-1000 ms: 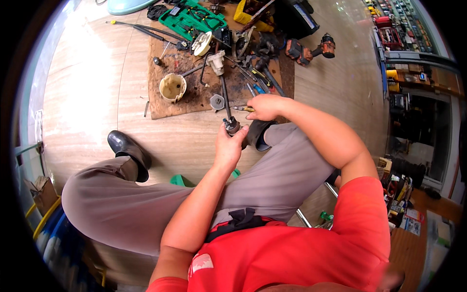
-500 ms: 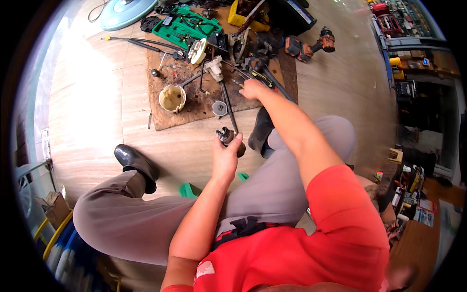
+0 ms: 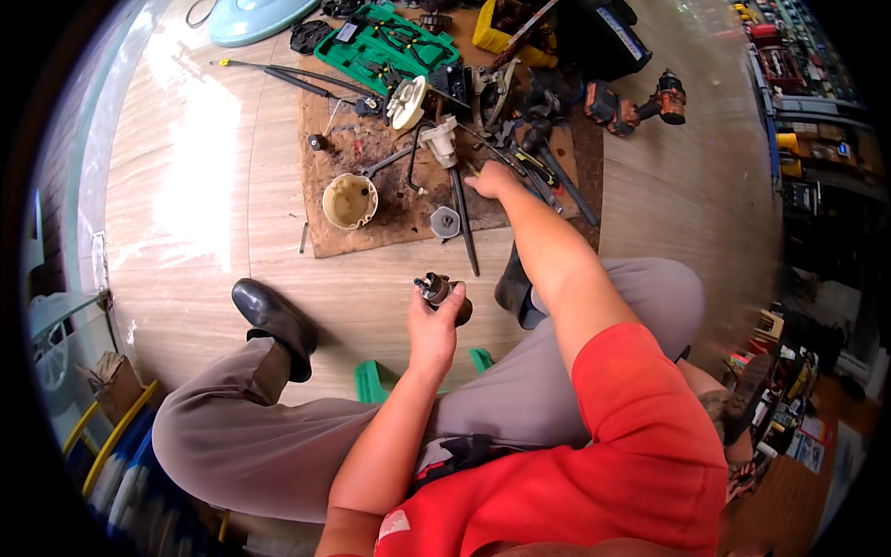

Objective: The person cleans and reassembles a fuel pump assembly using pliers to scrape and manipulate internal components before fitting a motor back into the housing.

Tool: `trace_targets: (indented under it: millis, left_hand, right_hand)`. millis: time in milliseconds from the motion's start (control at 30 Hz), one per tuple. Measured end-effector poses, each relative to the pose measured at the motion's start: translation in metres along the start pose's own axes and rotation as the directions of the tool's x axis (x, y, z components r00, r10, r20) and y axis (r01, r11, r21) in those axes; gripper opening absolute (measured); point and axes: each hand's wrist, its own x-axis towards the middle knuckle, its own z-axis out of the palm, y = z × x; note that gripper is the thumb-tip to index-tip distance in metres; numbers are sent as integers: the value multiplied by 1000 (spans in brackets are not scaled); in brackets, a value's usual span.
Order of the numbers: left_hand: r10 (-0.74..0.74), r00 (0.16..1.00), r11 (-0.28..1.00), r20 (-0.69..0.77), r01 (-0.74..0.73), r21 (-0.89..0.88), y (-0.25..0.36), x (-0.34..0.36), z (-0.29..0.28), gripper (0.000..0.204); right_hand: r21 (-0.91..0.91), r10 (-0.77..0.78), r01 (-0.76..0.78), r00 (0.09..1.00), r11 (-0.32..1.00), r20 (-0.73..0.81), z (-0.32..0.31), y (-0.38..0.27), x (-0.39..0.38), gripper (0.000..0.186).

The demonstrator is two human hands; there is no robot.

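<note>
On the pale, streaky floor (image 3: 167, 325), toward twelve o'clock, lies a stained brown wooden board (image 3: 399, 221). At eleven o'clock from the board's middle sits a green plastic tool case (image 3: 346, 58), and at three o'clock an orange-and-black cordless drill (image 3: 633, 109). The person's bare left hand (image 3: 434, 330) is at six o'clock from the board; the bare right hand (image 3: 495, 180), at one o'clock from the left, is over the board, fingers bunched. A round cream plastic cup (image 3: 350, 202) stands at the board's eight o'clock. A dark metal cylinder (image 3: 436, 290) is clamped in the left hand, its pronged end toward ten o'clock. Smallest is a yellowish sliver (image 3: 473, 171) at the right fingertips; whether they pinch it I cannot tell
</note>
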Motion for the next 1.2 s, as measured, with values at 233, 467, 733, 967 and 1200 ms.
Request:
trace_targets:
  millis: [233, 467, 733, 967, 1200]
  left_hand:
    - [-18, 999, 999, -26, 18, -27, 9, 0, -3, 31]
    - [-10, 998, 999, -64, 7, -50, 17, -3, -13, 34]
    - [18, 998, 998, -59, -22, -63, 22, -10, -15, 36]
    - [104, 994, 968, 33, -93, -235, 34, -21, -4, 31]
    - [218, 976, 943, -4, -212, -258, 46, -39, 5, 29]
  right_hand:
    - [196, -49, 146, 902, 970, -430, -69, -66, 15, 61]
    - [-404, -603, 463, 707, 789, -369, -88, -136, 13, 49]
    - [-333, -569, 468, 738, 819, -362, -106, -119, 22, 50]
    - [138, -505, 708, 612, 693, -609, -159, -95, -53, 55]
    - [304, -688, 868, 496, 392, -529, -213, -74, -201, 52]
